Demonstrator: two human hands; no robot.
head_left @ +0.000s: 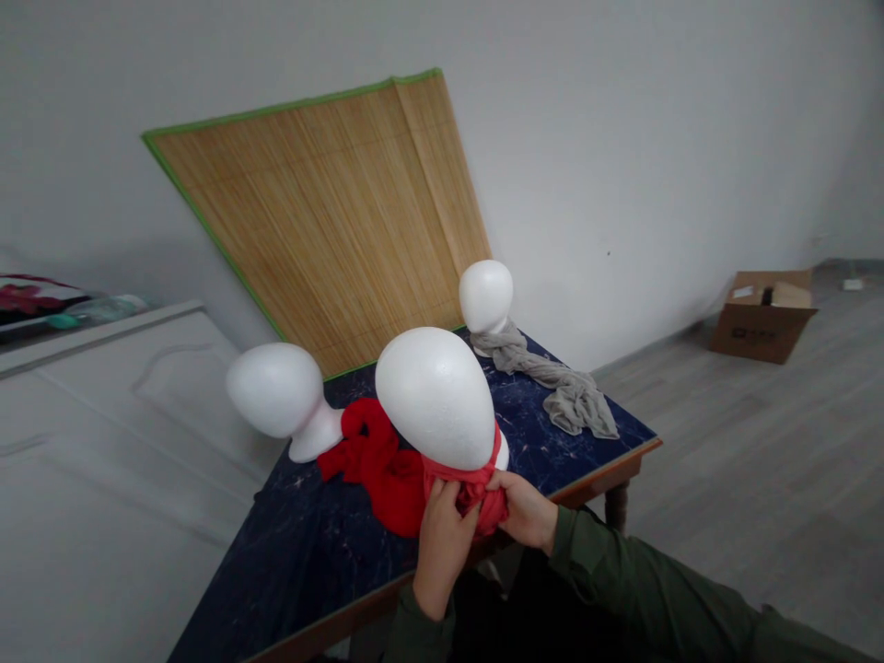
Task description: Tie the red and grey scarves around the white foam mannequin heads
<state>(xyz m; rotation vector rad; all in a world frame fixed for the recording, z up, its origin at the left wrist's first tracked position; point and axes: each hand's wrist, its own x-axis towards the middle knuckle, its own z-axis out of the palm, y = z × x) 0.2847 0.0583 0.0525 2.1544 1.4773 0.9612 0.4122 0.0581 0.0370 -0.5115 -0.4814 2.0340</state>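
Note:
A white foam mannequin head stands near the table's front edge, leaning towards the left in view. Around its neck runs a pinkish-red scarf, bunched at the front. My left hand is closed on the bunched cloth from the left, fingers curled into it. From the right, my right hand pinches the same scarf beside the neck. Some of my fingertips are hidden in the folds. A brighter red scarf lies heaped on the table just left of the head.
Two more white foam heads stand on the dark blue marbled table: one at left, one at the back with a grey scarf at its base. A bamboo mat leans on the wall. A cardboard box sits on the floor.

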